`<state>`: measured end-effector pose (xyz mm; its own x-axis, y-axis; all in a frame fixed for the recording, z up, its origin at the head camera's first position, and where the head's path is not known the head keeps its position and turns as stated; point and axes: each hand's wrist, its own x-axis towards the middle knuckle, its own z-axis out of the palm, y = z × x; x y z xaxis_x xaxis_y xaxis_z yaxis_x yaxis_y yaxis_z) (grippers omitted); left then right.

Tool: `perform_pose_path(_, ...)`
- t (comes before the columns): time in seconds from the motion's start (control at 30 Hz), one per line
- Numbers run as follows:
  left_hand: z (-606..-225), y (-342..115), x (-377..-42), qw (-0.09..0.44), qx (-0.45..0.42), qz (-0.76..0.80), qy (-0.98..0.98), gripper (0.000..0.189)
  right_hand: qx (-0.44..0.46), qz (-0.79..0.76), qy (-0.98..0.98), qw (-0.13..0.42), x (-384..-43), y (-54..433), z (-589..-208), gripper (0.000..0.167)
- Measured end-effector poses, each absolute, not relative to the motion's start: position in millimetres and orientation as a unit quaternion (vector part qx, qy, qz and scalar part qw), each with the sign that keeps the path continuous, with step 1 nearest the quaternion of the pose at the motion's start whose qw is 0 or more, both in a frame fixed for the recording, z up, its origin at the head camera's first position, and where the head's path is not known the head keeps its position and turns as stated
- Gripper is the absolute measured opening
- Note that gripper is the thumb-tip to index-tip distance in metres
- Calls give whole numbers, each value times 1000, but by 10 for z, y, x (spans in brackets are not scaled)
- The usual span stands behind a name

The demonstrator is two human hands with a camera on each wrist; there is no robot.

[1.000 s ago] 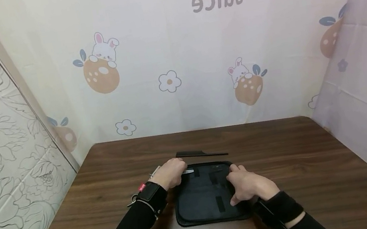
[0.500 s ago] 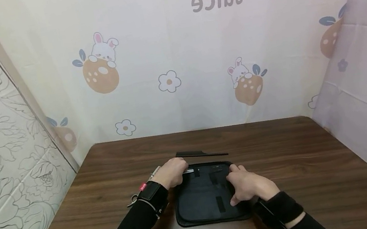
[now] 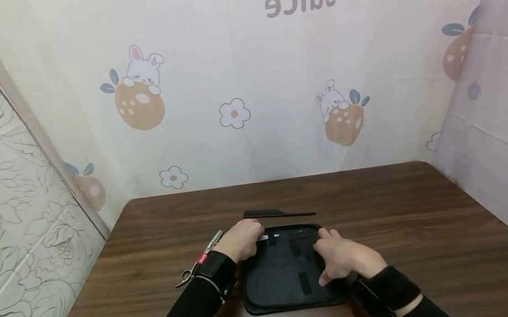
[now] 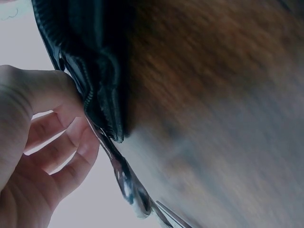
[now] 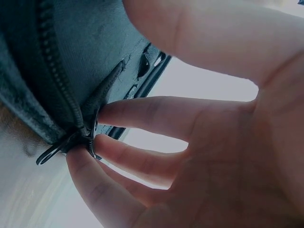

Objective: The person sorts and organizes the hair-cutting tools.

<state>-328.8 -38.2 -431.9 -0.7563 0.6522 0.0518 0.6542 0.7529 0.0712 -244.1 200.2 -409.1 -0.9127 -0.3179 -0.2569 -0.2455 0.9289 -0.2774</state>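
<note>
A black zippered case (image 3: 280,283) lies open and flat on the table, with elastic loops on its inside panel. My left hand (image 3: 240,240) pinches a pair of hairdressing scissors at the case's upper left. Their silver tip (image 3: 269,236) lies at a loop, and the shiny handles (image 4: 124,178) stick out past the case edge in the left wrist view. My right hand (image 3: 346,255) holds the case's right side, thumb over the inner panel. In the right wrist view its fingers touch the edge beside the zipper (image 5: 61,95) and its pull (image 5: 52,151).
Behind the case lies a black tail comb (image 3: 268,213). A second pair of silver scissors (image 3: 187,276) with a red tag (image 3: 202,257) rests on the wooden table (image 3: 424,242), partly behind my left wrist. Patterned curtains stand at the back and sides.
My left hand has shifted slightly right, and the scissors' tip now reaches further past the loop. More of the second scissors shows. My right hand and the case stay put.
</note>
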Motion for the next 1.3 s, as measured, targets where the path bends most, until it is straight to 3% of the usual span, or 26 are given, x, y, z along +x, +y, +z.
perform_pose_path(1.3, -4356, -317, -3308, 22, -367, -30, -929, 18, -138, -123, 971, 150, -2438, 2021, -4108, 67)
